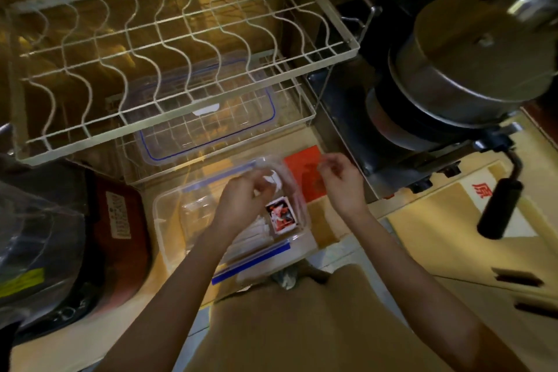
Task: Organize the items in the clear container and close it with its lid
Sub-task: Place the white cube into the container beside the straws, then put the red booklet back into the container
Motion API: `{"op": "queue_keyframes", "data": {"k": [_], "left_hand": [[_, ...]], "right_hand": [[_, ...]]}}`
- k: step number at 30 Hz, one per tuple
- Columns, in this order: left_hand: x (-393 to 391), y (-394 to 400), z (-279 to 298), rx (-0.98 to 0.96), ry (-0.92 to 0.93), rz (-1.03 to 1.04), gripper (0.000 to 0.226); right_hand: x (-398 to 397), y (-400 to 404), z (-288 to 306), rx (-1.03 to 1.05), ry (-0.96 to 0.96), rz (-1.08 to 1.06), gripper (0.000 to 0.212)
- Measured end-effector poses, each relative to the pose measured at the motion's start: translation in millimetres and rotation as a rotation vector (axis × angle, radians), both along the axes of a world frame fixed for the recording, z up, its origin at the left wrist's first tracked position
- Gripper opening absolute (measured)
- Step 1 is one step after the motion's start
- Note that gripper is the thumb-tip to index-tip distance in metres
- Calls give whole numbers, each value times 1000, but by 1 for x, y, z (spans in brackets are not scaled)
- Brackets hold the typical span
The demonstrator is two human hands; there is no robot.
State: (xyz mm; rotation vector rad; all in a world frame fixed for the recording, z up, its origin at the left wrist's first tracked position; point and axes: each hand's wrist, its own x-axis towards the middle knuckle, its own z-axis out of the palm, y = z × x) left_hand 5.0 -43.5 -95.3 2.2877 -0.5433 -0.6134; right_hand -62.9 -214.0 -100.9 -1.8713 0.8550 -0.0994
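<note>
A white two-tier wire dish rack (181, 48) stands on a yellowish worktop (447, 238) in dim, warm light, beside stacked round metal pots (471, 69) and a black-handled pan (498, 208) at right.

Single head view, facing steeply down (wide-angle), close over clear container (169, 205).

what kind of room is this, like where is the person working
Most likely a home kitchen. A white wire dish rack with plate slots stands over the counter, stacked round metal pots with lids sit to the right, and a clear plastic food container with blue seal strips lies open under the hands.
</note>
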Motion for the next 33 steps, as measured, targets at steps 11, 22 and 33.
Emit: {"op": "queue_keyframes", "data": {"k": [11,22,33], "left_hand": [[44,-109,-6,405,-208,-401,41],[54,-118,-26,631,-124,-448,38],[35,-104,25,212,-238,-69,43]], "right_hand": [[-18,-24,-18,813,299,-429,20],[-13,-23,-33,804,222,-402,18],[-1,-23,-18,375,-5,-281,32]]}}
